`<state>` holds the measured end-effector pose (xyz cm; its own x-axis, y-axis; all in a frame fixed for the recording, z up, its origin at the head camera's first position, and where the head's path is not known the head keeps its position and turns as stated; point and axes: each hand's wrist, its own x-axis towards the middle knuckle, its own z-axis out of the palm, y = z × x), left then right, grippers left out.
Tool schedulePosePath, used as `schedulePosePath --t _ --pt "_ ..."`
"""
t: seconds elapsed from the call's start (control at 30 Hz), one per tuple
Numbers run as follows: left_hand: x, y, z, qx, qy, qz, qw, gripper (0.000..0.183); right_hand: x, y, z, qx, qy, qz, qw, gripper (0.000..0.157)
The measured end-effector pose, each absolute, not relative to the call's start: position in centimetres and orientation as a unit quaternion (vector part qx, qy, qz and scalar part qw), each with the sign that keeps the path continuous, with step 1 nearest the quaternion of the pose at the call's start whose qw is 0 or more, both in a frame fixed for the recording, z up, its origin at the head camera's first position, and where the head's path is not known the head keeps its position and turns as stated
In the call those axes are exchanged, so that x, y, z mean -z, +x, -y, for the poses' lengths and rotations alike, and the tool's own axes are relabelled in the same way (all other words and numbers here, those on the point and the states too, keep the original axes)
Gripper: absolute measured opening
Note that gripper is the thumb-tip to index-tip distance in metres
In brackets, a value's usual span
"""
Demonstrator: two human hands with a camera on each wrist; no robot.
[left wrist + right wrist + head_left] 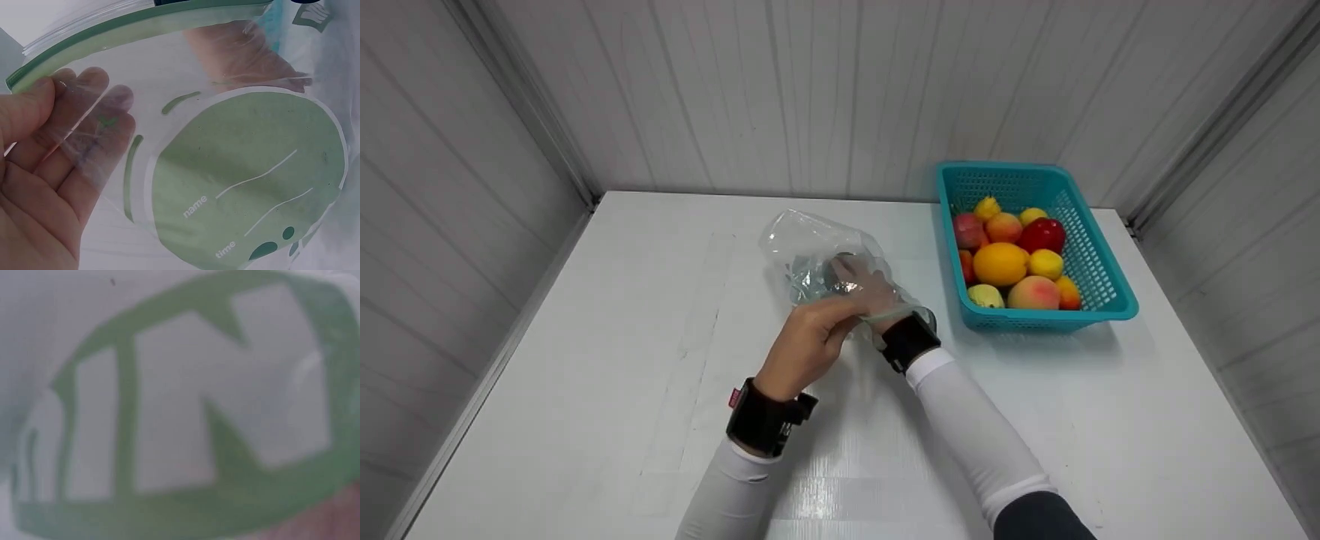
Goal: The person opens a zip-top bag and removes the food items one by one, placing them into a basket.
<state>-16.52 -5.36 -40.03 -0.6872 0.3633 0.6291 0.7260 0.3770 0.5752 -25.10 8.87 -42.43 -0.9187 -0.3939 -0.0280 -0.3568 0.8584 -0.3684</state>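
A clear zip bag (817,232) with green print stands puffed out over the table. My left hand (810,337) pinches the green-edged rim of its mouth between thumb and fingers, plain in the left wrist view (62,152). My right hand (866,289) reaches inside the bag up to the wrist. By its fingertips is a dark roundish patch (832,274), blurred by the plastic; whether it is held cannot be told. Green print with white letters (169,410) on the bag fills the right wrist view, hiding most of that hand.
To the right, a teal plastic basket (1099,255) holds several fruits, among them an orange-yellow fruit (1000,264), a peach (1035,292) and a red fruit (1042,235). The white table (607,360) is bounded by pale panel walls (720,97) at the back and both sides.
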Motion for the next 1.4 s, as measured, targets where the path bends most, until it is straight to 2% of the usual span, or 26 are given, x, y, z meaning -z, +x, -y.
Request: schedulePosePath --t 0.17,0.27,0.43,0.57,0.77,1.1,1.2,1.4 --pt "39.9 -16.5 5.3 0.440 -0.338 0.808 0.197 0.015 42.9 -25.2 -9.0 0.128 -0.184 -0.974 -0.015 0.067" --pt "39.9 -16.5 5.3 0.439 -0.340 0.809 0.193 0.014 43.5 -25.4 -9.3 0.140 -0.182 -0.972 -0.039 0.061" --pt "40.1 -16.6 5.3 0.439 -0.341 0.810 0.190 0.015 44.3 -25.8 -9.7 0.184 -0.193 -0.963 -0.036 0.052" --pt "40.1 -16.6 5.3 0.439 -0.342 0.810 0.187 0.014 44.3 -26.0 -9.9 0.212 -0.190 -0.958 -0.019 0.055" --pt "40.2 -16.5 5.2 0.442 -0.338 0.812 0.178 0.016 44.6 -26.3 -10.3 0.184 -0.193 -0.963 -0.030 0.046" --pt "40.3 -16.4 5.3 0.434 -0.321 0.825 0.168 0.015 45.1 -26.3 -10.9 0.244 -0.202 -0.948 0.016 0.034" --pt "40.3 -16.5 5.2 0.433 -0.322 0.825 0.167 0.015 45.0 -26.2 -11.0 0.239 -0.212 -0.947 0.009 0.036" --pt "40.3 -16.7 5.3 0.437 -0.324 0.822 0.172 0.014 44.2 -25.2 -11.2 0.213 -0.255 -0.942 -0.048 0.036"
